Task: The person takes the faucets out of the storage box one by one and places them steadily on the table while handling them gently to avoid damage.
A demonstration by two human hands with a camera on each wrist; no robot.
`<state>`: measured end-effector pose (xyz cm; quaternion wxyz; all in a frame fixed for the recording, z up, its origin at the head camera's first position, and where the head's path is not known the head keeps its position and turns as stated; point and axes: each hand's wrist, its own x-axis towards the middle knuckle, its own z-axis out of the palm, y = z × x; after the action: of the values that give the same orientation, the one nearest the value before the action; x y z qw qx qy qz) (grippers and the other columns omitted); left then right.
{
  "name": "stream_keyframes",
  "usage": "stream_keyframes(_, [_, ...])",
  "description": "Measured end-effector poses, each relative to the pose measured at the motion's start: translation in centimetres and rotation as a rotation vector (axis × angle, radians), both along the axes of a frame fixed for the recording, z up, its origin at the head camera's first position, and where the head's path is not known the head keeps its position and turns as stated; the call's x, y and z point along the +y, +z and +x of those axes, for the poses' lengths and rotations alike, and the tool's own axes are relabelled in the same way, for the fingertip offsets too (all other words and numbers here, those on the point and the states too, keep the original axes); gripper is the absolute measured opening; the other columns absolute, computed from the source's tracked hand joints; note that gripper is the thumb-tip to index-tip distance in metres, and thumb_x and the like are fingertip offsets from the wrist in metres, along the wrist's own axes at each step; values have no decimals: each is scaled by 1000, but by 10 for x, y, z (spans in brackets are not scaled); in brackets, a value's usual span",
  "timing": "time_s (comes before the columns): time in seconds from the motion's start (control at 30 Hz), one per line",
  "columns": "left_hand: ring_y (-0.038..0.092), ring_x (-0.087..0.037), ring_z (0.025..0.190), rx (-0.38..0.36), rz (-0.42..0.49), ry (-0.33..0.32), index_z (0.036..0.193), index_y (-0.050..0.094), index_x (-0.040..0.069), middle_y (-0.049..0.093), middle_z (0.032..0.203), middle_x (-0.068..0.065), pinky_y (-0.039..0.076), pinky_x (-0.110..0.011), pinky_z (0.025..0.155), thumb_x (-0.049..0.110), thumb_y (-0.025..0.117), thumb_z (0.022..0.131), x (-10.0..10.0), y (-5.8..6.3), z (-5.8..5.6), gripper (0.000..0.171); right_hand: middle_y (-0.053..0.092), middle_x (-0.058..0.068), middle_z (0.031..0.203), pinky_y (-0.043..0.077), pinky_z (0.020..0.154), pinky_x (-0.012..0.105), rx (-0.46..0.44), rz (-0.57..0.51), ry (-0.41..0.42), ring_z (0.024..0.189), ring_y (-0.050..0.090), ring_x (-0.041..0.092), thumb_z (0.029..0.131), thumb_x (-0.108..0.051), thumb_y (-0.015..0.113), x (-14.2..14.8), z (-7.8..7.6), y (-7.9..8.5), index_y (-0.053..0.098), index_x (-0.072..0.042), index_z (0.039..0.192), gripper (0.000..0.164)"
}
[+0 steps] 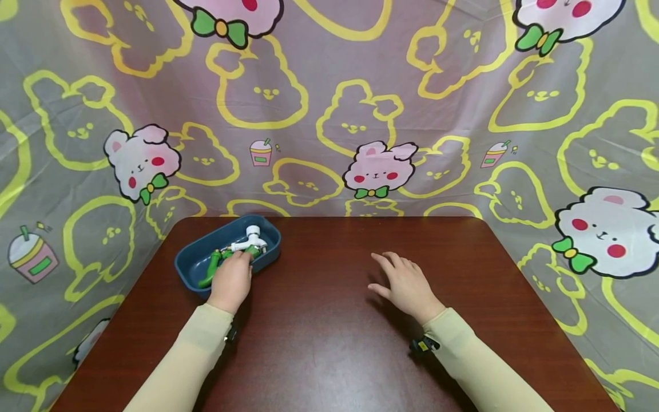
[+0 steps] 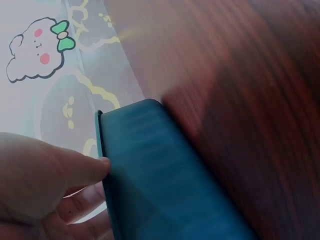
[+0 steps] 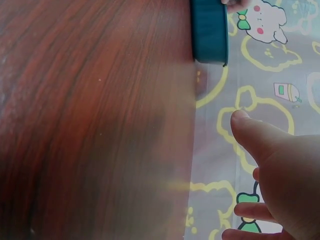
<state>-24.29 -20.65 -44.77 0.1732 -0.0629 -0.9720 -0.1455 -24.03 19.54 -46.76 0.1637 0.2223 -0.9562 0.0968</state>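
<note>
My left hand [image 1: 233, 280] is at the near long side of a dark blue oblong basin [image 1: 187, 258]. Its thumb [image 2: 92, 169] lies over the rim from outside while the other fingers reach inside, pinching the wall. Inside the basin are a white plastic tap [image 1: 251, 237] and a green tap-like piece [image 1: 211, 268]; more green shows by the left fingertips, partly covered by the hand. To the right, my right hand [image 1: 409, 286] hovers low over the table, holding nothing, thumb apart from its loosely spread fingers.
The dark red-brown wooden table [image 1: 329, 320] shows woodgrain and a glossy patch. Around its back and sides hangs a grey curtain [image 1: 309, 74] printed with yellow outlines and white rabbits. The basin stands at the table's back left corner. Small dark devices sit at both wrists.
</note>
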Motion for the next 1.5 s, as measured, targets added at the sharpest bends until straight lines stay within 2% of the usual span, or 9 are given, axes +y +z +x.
stream_keyframes(0.27, [69,-43,89,-11,-4,-8,106,70,-4,68,101,-21,57,-56,74,-5,66,93,-1,0,-1,14,59,14,135,50,97,60,0,-5,4,115,64,40,89,-49,79,0,1,1,51,-16,151,76])
stream_keyframes(0.7, [69,-41,89,32,14,-42,104,71,-3,69,99,-18,57,-54,74,-9,65,90,-4,-3,-2,17,58,13,136,51,98,59,-15,8,0,116,64,39,91,-52,75,2,0,2,49,-18,153,76])
stream_keyframes(0.97, [70,-38,88,36,15,-58,105,71,-2,70,99,-17,58,-52,73,-12,63,88,-2,-4,1,21,60,12,134,52,95,58,5,-10,14,114,65,37,89,-48,78,-1,-1,1,51,-17,151,74])
stream_keyframes(1.5, [70,-37,89,64,17,-109,105,72,0,71,99,-14,58,-50,74,-9,67,89,7,-9,2,18,63,11,127,54,90,55,68,-46,60,106,68,34,90,-41,80,-4,-4,1,57,-13,145,66])
